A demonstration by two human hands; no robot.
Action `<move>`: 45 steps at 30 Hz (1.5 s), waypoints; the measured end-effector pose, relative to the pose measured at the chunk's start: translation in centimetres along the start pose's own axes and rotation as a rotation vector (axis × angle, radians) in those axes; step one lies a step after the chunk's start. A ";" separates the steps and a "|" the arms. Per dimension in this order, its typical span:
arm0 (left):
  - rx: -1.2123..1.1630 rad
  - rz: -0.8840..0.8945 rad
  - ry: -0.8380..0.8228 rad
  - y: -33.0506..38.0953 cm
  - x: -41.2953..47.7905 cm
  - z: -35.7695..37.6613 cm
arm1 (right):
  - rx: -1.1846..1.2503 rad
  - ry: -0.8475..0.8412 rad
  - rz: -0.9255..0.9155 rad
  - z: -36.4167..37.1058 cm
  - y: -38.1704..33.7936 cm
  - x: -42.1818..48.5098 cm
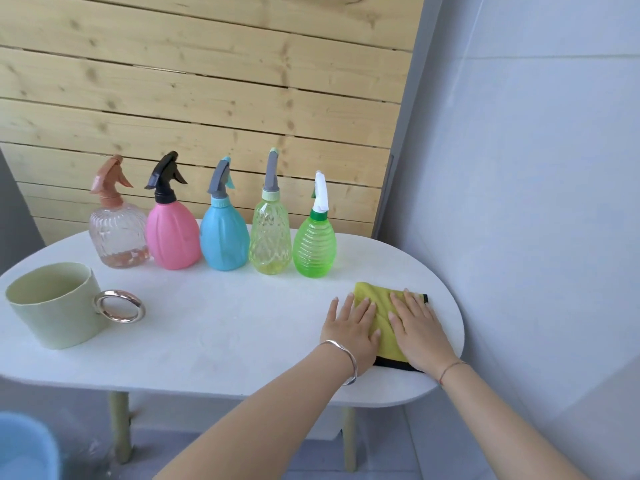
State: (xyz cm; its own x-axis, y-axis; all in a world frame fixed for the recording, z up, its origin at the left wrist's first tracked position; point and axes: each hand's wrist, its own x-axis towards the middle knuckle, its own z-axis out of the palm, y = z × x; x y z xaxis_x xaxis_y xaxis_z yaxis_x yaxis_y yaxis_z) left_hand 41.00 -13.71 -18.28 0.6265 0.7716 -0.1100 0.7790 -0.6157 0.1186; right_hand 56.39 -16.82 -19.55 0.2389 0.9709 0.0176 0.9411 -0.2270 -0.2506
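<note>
Pressing yellow cloth (383,327) flat with left hand (349,332) and right hand (420,329), fingers (414,304) straight, slightly apart. Risk: a wide swipe tips green spray bottle (314,244), or cloth slips off surface (225,323) edge.

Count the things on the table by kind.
Spray bottles: 5 (clear, pink, blue, yellow-green, green)
Mug: 1
Cloth: 1
Total: 7

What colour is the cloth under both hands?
Yellow cloth with black edging, seen in the head view.
</note>
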 end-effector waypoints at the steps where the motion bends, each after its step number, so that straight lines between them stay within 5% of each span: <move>1: 0.011 -0.001 -0.003 -0.4 -0.3 0.0 | -0.014 -0.011 -0.010 0.2 -0.4 -0.1; 12: 0.086 -0.154 -0.018 -11.5 -8.2 -1.4 | 0.023 -0.058 -0.208 3.6 -13.6 -0.2; 15: 0.012 -0.217 0.094 -15.1 -12.0 -1.9 | 0.030 -0.082 -0.256 5.0 -18.4 -0.4; 18: -0.264 -0.310 0.400 -17.1 -15.8 -2.4 | 0.011 -0.078 -0.252 5.7 -21.2 -0.2; 23: -1.141 -0.726 0.703 -19.6 -18.6 -2.7 | 0.081 -0.127 -0.249 6.0 -24.6 -0.4; 27: -1.175 -0.688 0.785 -20.7 -18.1 -2.3 | 0.004 -0.103 -0.366 6.3 -25.0 -1.0; 34: -1.592 -0.664 0.798 -21.6 -15.3 -3.7 | -0.090 -0.143 -0.388 6.7 -26.7 0.1; 45: -1.444 -0.596 0.968 -26.7 -20.9 -5.4 | -0.055 -0.129 -0.437 8.5 -33.0 3.0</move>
State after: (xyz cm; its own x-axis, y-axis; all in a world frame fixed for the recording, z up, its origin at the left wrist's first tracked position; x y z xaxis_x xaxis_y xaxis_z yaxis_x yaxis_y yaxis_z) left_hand 7.02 -12.54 -13.79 -0.3319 0.9429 0.0275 -0.0874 -0.0597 0.9944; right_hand 24.02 -5.74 -19.47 -0.2115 0.9773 -0.0115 0.9591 0.2053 -0.1951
